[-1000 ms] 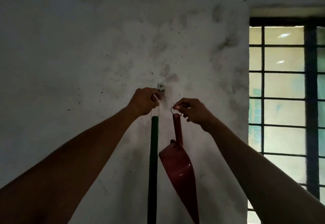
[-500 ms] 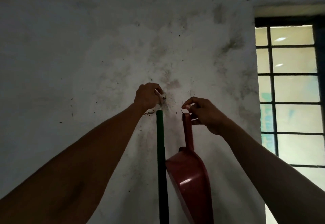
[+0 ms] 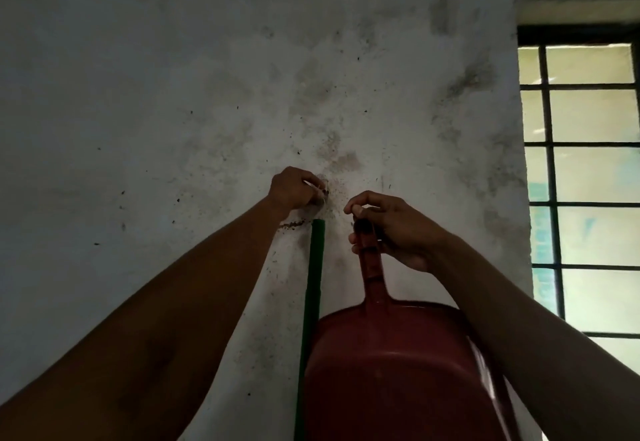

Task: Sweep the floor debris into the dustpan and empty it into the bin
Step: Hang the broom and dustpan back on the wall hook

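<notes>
A green broom handle (image 3: 313, 288) hangs straight down against a stained white wall. My left hand (image 3: 294, 189) is raised just above its top end, fingers pinched on a thin loop at a small wall hook that the hand hides. A red dustpan (image 3: 391, 364) hangs to the right of the handle, its flat back facing me. My right hand (image 3: 384, 227) grips the top of the dustpan's handle and pinches its thin wire loop. The broom head is out of view below.
The mottled white wall (image 3: 207, 94) fills most of the view straight ahead. A barred window (image 3: 585, 177) with dark metal grilles stands at the right edge. The floor and any bin are out of view.
The dustpan has turned from edge-on to its broad back facing me and sits closer to the camera. My right hand shifted down its handle. My left hand closed over the hook.
</notes>
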Demonstrator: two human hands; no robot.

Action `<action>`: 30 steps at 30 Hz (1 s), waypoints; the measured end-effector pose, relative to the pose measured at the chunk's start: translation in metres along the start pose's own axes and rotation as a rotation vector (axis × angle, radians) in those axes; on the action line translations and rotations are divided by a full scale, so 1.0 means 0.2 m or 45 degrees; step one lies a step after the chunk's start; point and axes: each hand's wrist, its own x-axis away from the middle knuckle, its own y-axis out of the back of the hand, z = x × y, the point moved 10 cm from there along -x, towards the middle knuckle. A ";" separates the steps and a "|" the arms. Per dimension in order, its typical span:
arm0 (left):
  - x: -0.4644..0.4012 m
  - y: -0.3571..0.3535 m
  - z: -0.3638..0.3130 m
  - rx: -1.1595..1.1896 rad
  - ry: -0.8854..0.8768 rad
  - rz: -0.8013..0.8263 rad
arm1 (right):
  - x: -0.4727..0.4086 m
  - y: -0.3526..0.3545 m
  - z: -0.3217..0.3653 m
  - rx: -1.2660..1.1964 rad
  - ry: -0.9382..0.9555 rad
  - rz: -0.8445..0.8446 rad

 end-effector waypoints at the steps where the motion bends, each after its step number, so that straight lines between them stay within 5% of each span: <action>1: -0.01 -0.01 0.03 0.061 0.032 0.019 | -0.02 0.00 -0.02 -0.018 -0.003 -0.022; 10: 0.02 -0.02 0.09 0.228 0.055 0.278 | -0.12 0.05 -0.14 -0.059 -0.037 -0.276; 15: 0.13 0.11 0.01 0.379 0.021 0.162 | -0.16 0.05 -0.16 -0.054 -0.044 -0.400; 21: 0.39 0.00 -0.13 0.368 0.007 0.612 | -0.25 0.00 -0.13 -0.012 0.026 -0.479; 30: 0.28 0.17 -0.03 0.240 0.051 0.237 | -0.35 -0.07 -0.02 0.181 0.072 -0.606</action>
